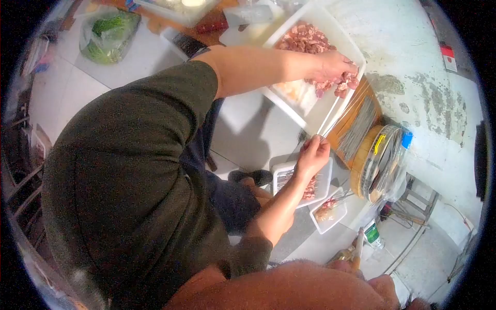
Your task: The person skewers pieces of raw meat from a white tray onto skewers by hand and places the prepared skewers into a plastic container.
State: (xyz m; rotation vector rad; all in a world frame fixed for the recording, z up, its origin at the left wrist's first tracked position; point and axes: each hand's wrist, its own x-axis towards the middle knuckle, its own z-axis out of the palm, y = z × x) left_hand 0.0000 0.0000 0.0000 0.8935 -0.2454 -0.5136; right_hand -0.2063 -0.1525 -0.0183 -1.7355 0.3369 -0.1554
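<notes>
My left hand (333, 67) is closed around small pieces of raw meat (347, 84) over the corner of a white tub. Thin skewers (333, 116) run from my right hand (312, 155) up toward that meat; my right fingers pinch their lower ends. Whether the tips pass through the pieces is hard to see. Inside the white tub (338, 26) lies a heap of cut raw meat (305, 39), with paler pieces (297, 93) nearer to me. Below my right forearm, a white tray (325, 186) holds meat skewers (310, 188), partly hidden by the arm.
A bundle of bare skewers (359, 126) lies on a wooden board beside the tub. Next to it stands a round wooden block (361, 170). A smaller white tray (336, 219) holds a few meat skewers. Bagged greens (108, 36) lie at upper left; a stained wall (413, 88) rises at right.
</notes>
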